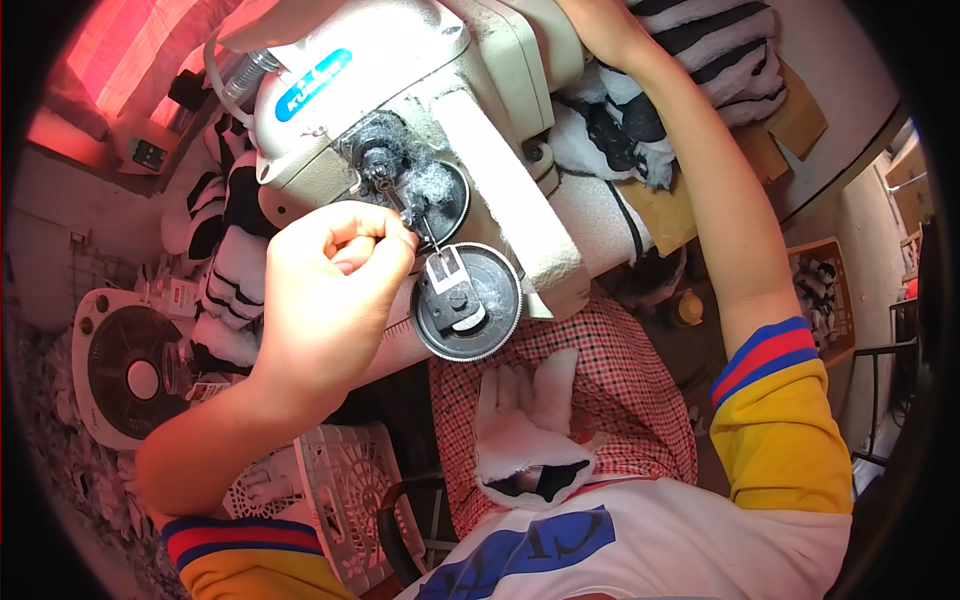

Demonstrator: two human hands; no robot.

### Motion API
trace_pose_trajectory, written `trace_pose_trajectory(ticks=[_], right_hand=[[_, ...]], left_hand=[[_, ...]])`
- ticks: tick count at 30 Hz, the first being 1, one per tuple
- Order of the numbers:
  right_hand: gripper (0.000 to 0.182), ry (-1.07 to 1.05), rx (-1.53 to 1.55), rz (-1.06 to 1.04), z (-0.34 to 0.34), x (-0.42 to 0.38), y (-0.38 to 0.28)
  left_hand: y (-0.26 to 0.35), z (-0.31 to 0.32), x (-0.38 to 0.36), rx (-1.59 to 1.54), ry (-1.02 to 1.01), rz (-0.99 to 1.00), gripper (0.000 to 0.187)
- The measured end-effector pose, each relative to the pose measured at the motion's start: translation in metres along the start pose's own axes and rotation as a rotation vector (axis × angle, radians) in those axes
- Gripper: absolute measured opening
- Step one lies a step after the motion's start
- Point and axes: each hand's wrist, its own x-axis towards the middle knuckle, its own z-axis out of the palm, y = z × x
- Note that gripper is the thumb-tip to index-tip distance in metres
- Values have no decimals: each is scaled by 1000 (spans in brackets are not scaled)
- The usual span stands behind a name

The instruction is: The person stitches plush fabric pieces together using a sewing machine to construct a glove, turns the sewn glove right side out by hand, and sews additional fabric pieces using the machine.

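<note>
My left hand (330, 285) is closed in a pinch beside two toothed black discs of a sewing machine (350, 90). What its fingertips hold is too small to make out. A thin metal rod (432, 232) shows just past them. The lower disc (495, 310) carries a metal plate, and grey fluff (425, 185) clings around the upper one. My right hand (600, 30) reaches over the far side of the machine, its fingers out of frame. On my lap lies a white furry piece (525, 440) with finger-like lobes and a dark opening.
Black-and-white furry pieces (700, 60) are piled behind the machine, and more (235, 270) hang at left. A round fan (130, 370) and a white plastic basket (350, 490) stand at left. At right is a crate (825, 290) holding furry pieces.
</note>
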Motion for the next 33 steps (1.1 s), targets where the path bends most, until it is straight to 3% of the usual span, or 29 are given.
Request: trace_pose_trajectory(ticks=[5,7,23,25,29,33], right_hand=[[50,-6,33,-62,3,3,14],[50,-4,2,42,1,-1,-3],[50,-61,88,31,7,11,26],[49,-48,105,39,8,12,28],[49,-21,88,56,9,10,27],[49,-15,105,63,8,10,26]], left_hand=[[-4,0,-2,-40,15,10,8],[-9,-4,-1,-54,8,44,10],[-20,-19,-9,-77,-49,90,6],[-19,-16,-8,-8,-6,267,14],[-26,-17,-1,151,-29,387,23],[-22,-16,2,236,-55,430,1]])
